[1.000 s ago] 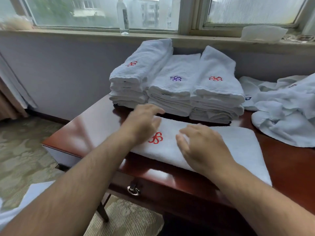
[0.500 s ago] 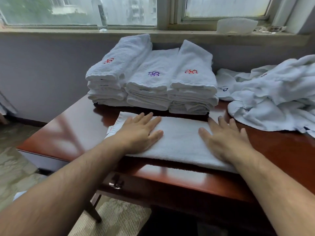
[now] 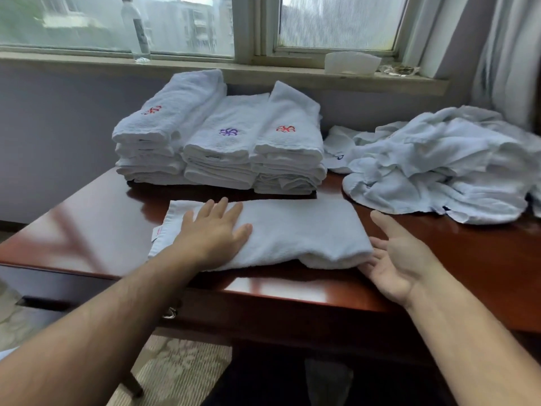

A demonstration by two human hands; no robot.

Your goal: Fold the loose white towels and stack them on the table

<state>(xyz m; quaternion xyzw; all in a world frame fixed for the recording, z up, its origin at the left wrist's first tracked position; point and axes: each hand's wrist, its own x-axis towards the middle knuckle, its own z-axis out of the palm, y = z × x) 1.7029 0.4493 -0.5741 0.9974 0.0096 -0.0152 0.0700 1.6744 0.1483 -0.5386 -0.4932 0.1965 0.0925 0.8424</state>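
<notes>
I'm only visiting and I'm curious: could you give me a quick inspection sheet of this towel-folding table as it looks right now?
Surface: glossy red-brown table, reflecting window light.
Job's things: a half-folded towel lies in front; three stacks of folded towels stand behind it; a loose pile of towels lies at right.
Clutter: a clear bottle and a white container on the windowsill.
Hands: left hand lies flat on the half-folded towel; right hand is open, palm up, fingers at the towel's right end.
Cables: nothing seen.
Surroundings: window, curtain at right, patterned carpet below.
</notes>
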